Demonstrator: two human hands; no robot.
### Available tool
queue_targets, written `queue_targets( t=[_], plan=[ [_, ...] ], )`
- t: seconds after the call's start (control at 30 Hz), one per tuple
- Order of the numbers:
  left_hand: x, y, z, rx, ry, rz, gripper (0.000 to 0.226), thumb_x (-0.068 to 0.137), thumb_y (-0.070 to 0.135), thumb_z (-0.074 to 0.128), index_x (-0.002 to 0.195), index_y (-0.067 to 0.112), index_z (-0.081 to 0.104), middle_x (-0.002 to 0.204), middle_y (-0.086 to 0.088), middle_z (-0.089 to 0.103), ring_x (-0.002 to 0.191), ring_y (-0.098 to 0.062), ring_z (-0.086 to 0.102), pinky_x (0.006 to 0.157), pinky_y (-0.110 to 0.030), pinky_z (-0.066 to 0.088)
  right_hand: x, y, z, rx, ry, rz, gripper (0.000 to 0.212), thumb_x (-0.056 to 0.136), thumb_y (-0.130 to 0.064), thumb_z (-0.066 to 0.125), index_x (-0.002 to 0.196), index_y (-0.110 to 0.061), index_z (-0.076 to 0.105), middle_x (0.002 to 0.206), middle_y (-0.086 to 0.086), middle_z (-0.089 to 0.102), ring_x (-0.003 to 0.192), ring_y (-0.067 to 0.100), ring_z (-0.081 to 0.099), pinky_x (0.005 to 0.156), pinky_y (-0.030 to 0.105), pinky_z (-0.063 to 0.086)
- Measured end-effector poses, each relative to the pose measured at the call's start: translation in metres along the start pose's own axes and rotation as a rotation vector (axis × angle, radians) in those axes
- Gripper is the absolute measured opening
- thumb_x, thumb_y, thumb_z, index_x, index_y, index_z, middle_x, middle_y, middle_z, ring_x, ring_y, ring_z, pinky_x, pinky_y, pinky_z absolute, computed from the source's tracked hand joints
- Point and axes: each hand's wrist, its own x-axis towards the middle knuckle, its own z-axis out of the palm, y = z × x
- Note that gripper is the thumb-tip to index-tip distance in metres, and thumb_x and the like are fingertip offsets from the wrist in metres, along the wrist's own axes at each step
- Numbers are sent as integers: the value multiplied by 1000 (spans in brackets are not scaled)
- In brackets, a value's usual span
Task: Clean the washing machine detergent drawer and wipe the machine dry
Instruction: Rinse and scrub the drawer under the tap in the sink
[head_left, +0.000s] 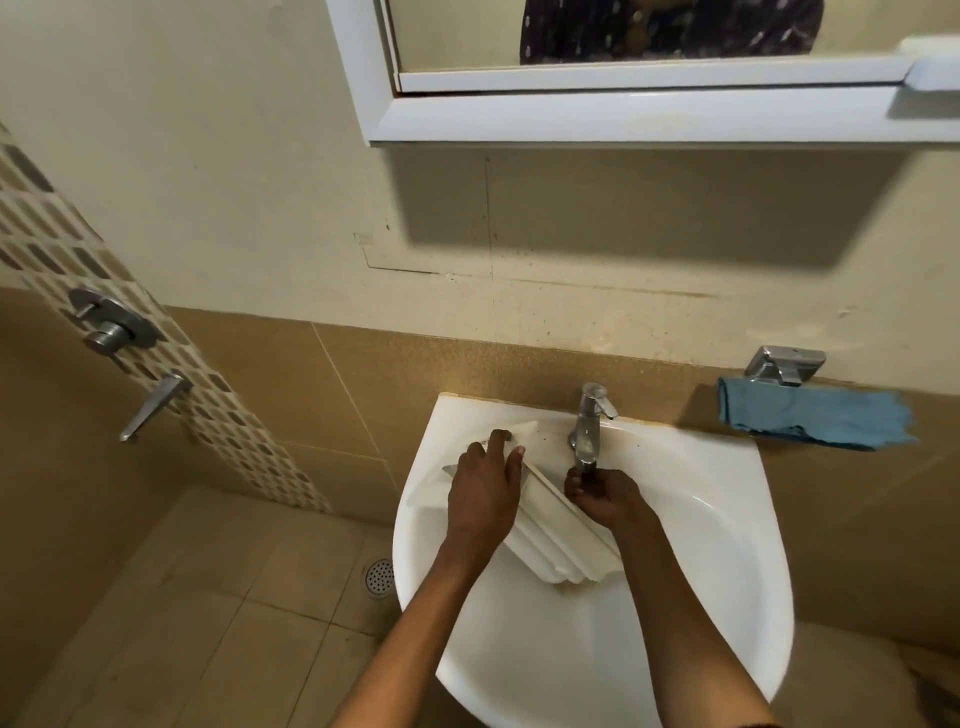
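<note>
The detergent drawer (561, 540), long and off-white with ridged side walls, lies slanted in the white sink (727, 519), running from 11 o'clock toward the centre. The left hand (485, 488) grips its far end, fingers curled over it. The right hand (605, 496) sits under the tap (589, 421) at 12 o'clock, fingers curled; whether on the drawer, I cannot tell.

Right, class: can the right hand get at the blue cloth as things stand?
Probably yes: the right hand is at the tap, the blue cloth hangs to its right, and only bare sink rim lies between.
</note>
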Motion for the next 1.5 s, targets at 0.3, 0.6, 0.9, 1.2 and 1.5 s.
queue_targets(
  t=[0.3,0.6,0.9,1.2,1.5],
  plan=[
    [-2,20,9,98,-32,8,39,100,37,32,130,15,45,113,-17,56,107,-30,52,84,-39,47,-54,-22,-8,-365,-150,41,31,91,-3,25,69,-9,46,55,6,49,55,16,40,43,19,36],
    [-4,24,10,120,-7,35,39,100,34,31,127,11,46,109,-18,57,104,-32,52,83,-41,45,-98,-27,6,-1394,150,-203,20,95,-7,41,97,1,60,70,11,49,56,21,47,53,28,45],
    [-14,33,18,252,129,243,29,84,25,63,105,6,61,71,-11,62,63,-28,61,52,-33,50,-123,-13,51,-903,-117,-174,56,92,-57,40,93,-3,55,71,15,59,63,26,60,64,36,54],
    [-19,44,-28,-151,-125,-19,39,87,50,54,112,20,51,96,-7,65,92,-23,62,80,-33,46,-128,-20,37,-796,-227,-282,17,96,-13,47,85,-3,55,62,10,57,52,19,56,56,31,53],
    [20,-17,-78,-194,-284,-377,48,84,47,63,111,9,49,108,-7,55,94,-20,51,68,-28,41,-116,-19,14,-618,-323,-299,14,92,-15,50,95,-6,60,75,9,67,65,22,57,55,28,43]
  ],
)
